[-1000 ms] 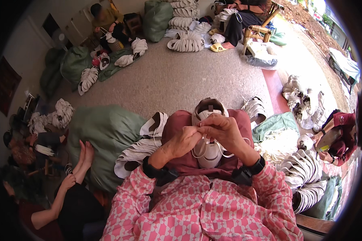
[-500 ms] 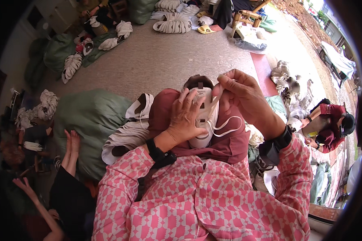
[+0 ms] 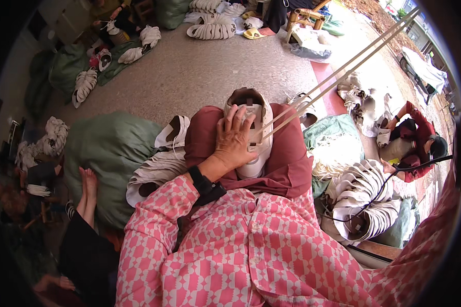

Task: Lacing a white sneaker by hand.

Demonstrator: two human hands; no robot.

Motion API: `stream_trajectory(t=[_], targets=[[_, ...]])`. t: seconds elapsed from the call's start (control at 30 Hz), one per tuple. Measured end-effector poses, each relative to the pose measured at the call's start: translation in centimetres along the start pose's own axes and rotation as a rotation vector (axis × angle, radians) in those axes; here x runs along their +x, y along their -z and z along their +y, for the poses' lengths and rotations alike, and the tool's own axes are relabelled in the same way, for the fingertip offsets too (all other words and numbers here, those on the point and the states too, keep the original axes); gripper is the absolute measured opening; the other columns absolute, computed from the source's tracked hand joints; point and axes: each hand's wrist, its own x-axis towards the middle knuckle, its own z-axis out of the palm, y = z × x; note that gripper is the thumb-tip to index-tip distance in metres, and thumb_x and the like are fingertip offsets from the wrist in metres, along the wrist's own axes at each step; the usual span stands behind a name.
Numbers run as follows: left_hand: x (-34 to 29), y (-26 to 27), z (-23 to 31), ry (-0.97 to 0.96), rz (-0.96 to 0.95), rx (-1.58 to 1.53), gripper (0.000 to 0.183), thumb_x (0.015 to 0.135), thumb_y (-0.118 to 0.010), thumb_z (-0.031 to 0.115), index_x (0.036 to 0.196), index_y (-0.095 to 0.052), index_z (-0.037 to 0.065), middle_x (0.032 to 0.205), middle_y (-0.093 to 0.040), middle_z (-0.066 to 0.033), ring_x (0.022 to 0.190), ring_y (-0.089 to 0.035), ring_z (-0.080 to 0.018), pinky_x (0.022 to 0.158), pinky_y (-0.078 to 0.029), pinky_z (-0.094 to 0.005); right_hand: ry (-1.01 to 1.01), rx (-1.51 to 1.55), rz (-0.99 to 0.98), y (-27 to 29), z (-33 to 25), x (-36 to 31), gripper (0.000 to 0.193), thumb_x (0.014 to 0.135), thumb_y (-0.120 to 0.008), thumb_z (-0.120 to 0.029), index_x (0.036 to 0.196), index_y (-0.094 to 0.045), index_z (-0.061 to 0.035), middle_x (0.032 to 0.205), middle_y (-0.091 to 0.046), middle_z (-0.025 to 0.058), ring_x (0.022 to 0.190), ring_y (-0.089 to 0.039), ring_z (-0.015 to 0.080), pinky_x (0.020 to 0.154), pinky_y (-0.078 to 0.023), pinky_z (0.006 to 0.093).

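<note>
Resting the left hand (image 3: 232, 140) on a pale shoe (image 3: 264, 148), with the fingers spread wide across the left side and the tongue, and with the thumb lower down by the toe. Cannot tell the state of the right fingers, with the right hand out of view past the right edge. Showing two strands of white lace (image 3: 343, 78) stretched straight from the middle of the shoe toward the far right. Holding the shoe on the lap between the legs of dark red trousers (image 3: 202, 138), with the toe near and the heel opening far. Wearing a black band (image 3: 205, 185) on the left wrist and a pink patterned shirt (image 3: 215, 240). Having to the left of the knees a pile of shoe parts (image 3: 156, 171), just beside a large green sack (image 3: 112, 153), with bare feet (image 3: 87, 179) against it farther left. Seeing to the right a heap of pale strips (image 3: 335, 156), and nearer a curved stack of shoe parts (image 3: 369, 179) behind a thin black cable (image 3: 381, 190). Seeing farther right a person in red (image 3: 417, 138), bent forward. Finding on the far side, across the floor (image 3: 189, 77), a yellow slipper (image 3: 253, 34) and a bamboo chair (image 3: 307, 18).
</note>
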Motion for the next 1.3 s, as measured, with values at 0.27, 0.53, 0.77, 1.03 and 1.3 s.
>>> stream_trajectory(t=[0.27, 0.53, 0.77, 1.03, 1.3], targets=[[-1.0, 3.9, -2.4, -0.151, -0.121, -0.228, 0.075, 0.071, -0.081, 0.029, 0.134, -0.047, 0.008, 0.140, -0.045, -0.0147, 0.135, -0.035, -0.0312, 0.109, -0.032, -0.0460, 0.079, 0.124, 0.008, 1.0, -2.3, -0.1, 0.020, 0.099, -0.051, -0.015, 0.114, -0.056, -0.0020, 0.089, -0.059, 0.0027, 0.069, -0.054, 0.0107, 0.061, -0.047, 0.0239], [1.5, 7.3, -0.6, 0.124, 0.353, -1.078, 0.010, 0.096, -0.056, 0.005, 0.106, -0.058, 0.003, 0.098, -0.067, -0.0055, 0.089, -0.062, -0.0087, 0.075, -0.049, -0.0210, 0.120, 0.258, 0.040, 2.9, -3.2, -1.3, 0.021, 0.098, -0.051, -0.013, 0.116, -0.055, -0.0011, 0.094, -0.060, 0.0049, 0.073, -0.055, 0.0119, 0.062, -0.048, 0.0238], [3.5, 7.5, 0.0, 0.216, 0.172, -1.102, 0.013, 0.096, -0.057, 0.007, 0.109, -0.056, 0.004, 0.094, -0.067, -0.0039, 0.080, -0.061, -0.0061, 0.069, -0.048, -0.0200, 0.152, 0.366, 0.051, 5.1, -4.5, -2.7, 0.022, 0.098, -0.051, -0.011, 0.117, -0.054, -0.0004, 0.098, -0.061, 0.0069, 0.077, -0.057, 0.0129, 0.063, -0.050, 0.0237], [0.9, 8.0, 3.3, -0.493, 0.028, -0.519, 0.026, 0.079, -0.070, 0.009, 0.102, -0.061, 0.000, 0.092, -0.067, -0.0137, 0.080, -0.066, -0.0274, 0.070, -0.054, -0.0338, 0.151, 0.478, 0.142, 9.6, -3.8, -7.5, 0.024, 0.097, -0.051, -0.009, 0.119, -0.053, 0.0005, 0.102, -0.061, 0.0092, 0.081, -0.059, 0.0141, 0.063, -0.051, 0.0236], [-0.9, 4.4, 4.3, -0.341, 0.002, -0.531, 0.036, 0.087, -0.069, 0.029, 0.108, -0.061, 0.001, 0.100, -0.062, -0.0143, 0.094, -0.062, -0.0313, 0.082, -0.050, -0.0343, 0.176, 0.636, 0.119, 13.9, -1.5, -8.4, 0.026, 0.097, -0.051, -0.007, 0.121, -0.051, 0.0014, 0.107, -0.062, 0.0115, 0.085, -0.061, 0.0153, 0.064, -0.052, 0.0235]])
